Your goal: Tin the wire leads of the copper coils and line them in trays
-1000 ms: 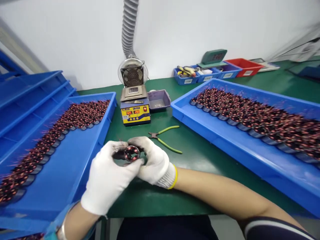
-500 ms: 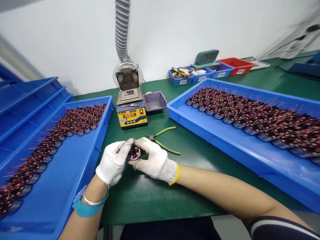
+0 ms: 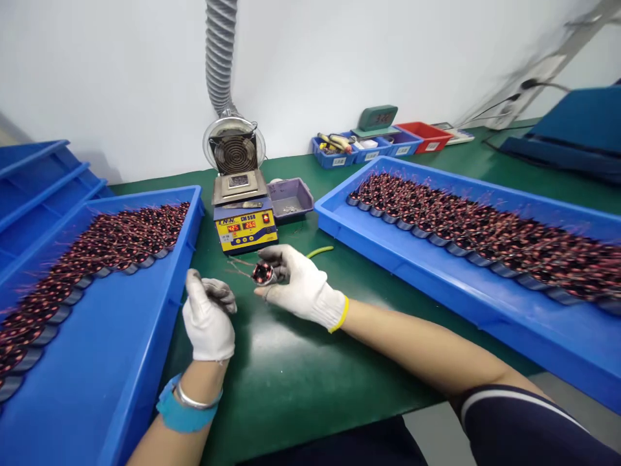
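Observation:
Between the thumb and fingers of my right hand (image 3: 295, 285), in a white glove, sits a small round motor stator (image 3: 262, 273) with copper windings; its wire leads stick out to the left. My left hand (image 3: 208, 317), gloved too, is raised beside the left tray with fingers apart and nothing in it. Just behind the right hand, one green handle of the pliers (image 3: 320, 251) shows; the hand hides the rest. The solder pot (image 3: 246, 232), yellow-fronted with red digits, stands a little beyond the stator.
Blue trays at left (image 3: 123, 336) and right (image 3: 436, 304) hold rows of stators. A small purple-grey bin (image 3: 310, 197) stands beside the solder pot, under a grey duct hose (image 3: 220, 58). Small blue bins (image 3: 334, 158), a red bin (image 3: 427, 137) and a green clock (image 3: 378, 118) line the wall.
My left hand has let go of the stator and moved left, its fingers opening. The right hand keeps the stator, now with its leads in sight, and covers more of the pliers. The view has shifted.

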Available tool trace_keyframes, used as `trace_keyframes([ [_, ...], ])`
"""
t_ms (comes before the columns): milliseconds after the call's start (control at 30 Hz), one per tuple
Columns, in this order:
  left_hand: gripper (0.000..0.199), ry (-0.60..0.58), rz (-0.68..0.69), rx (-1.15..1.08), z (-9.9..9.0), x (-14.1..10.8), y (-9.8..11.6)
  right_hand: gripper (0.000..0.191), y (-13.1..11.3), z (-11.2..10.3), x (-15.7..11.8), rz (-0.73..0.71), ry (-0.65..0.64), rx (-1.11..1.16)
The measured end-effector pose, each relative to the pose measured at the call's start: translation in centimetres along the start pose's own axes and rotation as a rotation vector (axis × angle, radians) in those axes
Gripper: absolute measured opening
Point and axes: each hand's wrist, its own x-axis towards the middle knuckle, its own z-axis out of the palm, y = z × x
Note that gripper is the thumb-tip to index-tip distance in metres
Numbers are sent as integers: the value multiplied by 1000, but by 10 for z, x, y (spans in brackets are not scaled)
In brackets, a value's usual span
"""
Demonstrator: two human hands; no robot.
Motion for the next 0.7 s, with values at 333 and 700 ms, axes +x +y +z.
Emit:
trace_keyframes([
  [333, 35, -544, 253, 833, 5, -10, -16, 33, -78, -34, 170, -197, 112, -745],
  [700, 39, -776, 254, 1225, 10, -12, -7, 41, -73, 7, 252, -106, 114, -1070],
])
